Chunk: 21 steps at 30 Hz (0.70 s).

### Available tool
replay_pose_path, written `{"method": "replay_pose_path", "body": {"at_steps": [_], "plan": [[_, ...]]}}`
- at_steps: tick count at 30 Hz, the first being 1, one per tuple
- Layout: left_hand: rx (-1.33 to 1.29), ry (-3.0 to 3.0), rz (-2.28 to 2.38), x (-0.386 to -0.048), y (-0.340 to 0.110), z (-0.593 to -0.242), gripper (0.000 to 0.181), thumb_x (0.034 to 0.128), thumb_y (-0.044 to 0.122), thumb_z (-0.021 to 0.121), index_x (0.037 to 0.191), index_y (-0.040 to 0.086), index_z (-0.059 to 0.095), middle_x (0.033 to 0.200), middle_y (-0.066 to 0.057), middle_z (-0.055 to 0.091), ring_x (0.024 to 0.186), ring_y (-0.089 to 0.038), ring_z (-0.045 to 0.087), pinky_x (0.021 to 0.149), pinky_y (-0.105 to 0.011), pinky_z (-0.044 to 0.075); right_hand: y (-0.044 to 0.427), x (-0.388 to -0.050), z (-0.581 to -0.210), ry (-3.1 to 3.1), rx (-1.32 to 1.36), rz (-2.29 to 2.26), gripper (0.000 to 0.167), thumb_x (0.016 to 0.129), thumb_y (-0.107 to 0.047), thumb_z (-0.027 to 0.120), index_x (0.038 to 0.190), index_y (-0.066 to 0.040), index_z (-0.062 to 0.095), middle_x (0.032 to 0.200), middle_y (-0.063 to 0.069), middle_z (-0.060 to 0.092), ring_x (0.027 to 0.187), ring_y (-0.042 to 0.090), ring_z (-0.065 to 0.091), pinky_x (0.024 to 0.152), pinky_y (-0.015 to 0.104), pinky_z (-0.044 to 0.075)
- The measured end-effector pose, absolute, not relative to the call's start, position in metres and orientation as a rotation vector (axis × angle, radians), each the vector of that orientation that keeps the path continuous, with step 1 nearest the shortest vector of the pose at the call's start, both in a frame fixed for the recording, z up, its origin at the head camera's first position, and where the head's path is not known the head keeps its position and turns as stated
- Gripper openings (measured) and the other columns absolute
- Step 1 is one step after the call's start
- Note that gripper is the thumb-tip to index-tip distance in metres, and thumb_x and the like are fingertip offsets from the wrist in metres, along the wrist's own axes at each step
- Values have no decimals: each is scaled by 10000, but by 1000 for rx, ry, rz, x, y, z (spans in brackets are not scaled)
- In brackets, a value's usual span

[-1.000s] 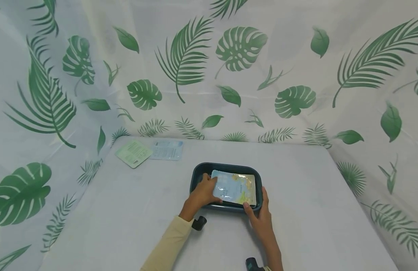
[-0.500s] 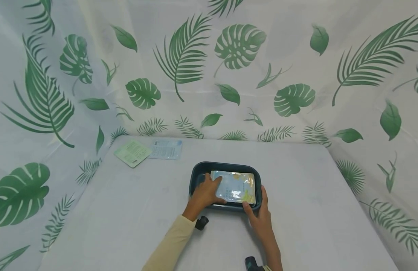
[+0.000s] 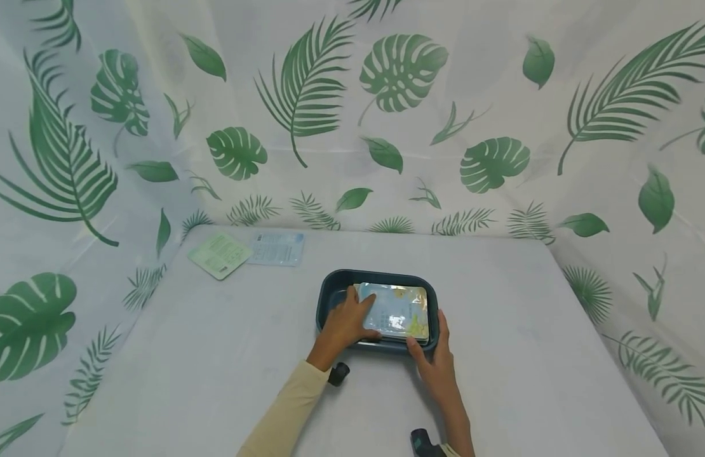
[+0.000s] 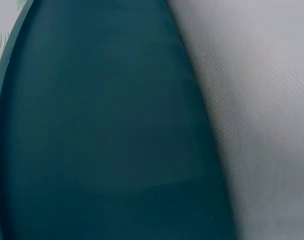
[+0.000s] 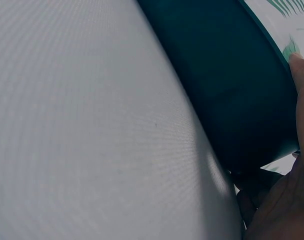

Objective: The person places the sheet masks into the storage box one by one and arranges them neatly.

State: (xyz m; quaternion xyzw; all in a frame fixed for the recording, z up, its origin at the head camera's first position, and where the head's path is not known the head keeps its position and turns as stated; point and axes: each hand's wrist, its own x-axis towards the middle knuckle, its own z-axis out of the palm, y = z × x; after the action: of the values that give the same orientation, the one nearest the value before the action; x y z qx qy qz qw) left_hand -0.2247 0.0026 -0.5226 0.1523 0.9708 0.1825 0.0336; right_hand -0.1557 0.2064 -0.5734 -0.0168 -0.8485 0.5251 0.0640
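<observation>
A dark teal tray (image 3: 328, 303) stands on the white table in the head view. In its right part lies a shiny light-blue sheet mask packet (image 3: 395, 311) with yellow-green print, the edge of at least one more showing under it. My left hand (image 3: 345, 322) reaches over the tray's near rim and grips the packet's left end, thumb near the front edge. My right hand (image 3: 438, 368) holds the tray's near right corner, thumb at the rim and fingers along the outer side. The left wrist view shows only the tray's wall (image 4: 107, 110); the right wrist view shows my thumb (image 5: 303, 75) at the rim.
A green packet (image 3: 220, 255) and a pale-blue packet (image 3: 277, 248) lie side by side at the table's back left. A white curtain (image 3: 421, 146) printed with green leaves surrounds the table (image 3: 530, 355) at the back and sides.
My left hand has shifted slightly right over the packet's left end. An underlying packet's edge now shows at the left. My right hand keeps its hold; the whole view has drifted slightly.
</observation>
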Motion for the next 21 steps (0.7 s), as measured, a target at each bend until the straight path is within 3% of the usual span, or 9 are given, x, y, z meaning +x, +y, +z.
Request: {"method": "replay_pose_path", "body": {"at_steps": [14, 18, 21], "plan": [[540, 3075, 511, -229, -2, -524, 861, 697, 592, 784, 1419, 204, 521, 1207, -124, 456, 923, -196, 520, 606, -272, 492, 205, -161, -571, -2591, -81, 1558, 881, 949, -336, 608, 1579, -241, 0, 1621, 211, 151, 1474, 442, 183, 1129, 653, 195], [580, 3168, 656, -232, -11, -524, 682, 800, 569, 706, 1352, 187, 588, 1254, -118, 469, 1019, -214, 517, 659, -268, 527, 205, -161, -570, -2598, -93, 1560, 884, 944, -334, 612, 1579, -225, 6, 1624, 206, 141, 1479, 440, 168, 1135, 649, 187], [560, 3279, 912, -240, -28, -523, 431, 903, 427, 671, 1225, 142, 667, 1225, -113, 504, 1021, -222, 510, 722, -299, 531, 205, -161, -570, -2606, -110, 1554, 890, 943, -346, 615, 1578, -237, 2, 1629, 195, 129, 1486, 430, 154, 1146, 636, 178]]}}
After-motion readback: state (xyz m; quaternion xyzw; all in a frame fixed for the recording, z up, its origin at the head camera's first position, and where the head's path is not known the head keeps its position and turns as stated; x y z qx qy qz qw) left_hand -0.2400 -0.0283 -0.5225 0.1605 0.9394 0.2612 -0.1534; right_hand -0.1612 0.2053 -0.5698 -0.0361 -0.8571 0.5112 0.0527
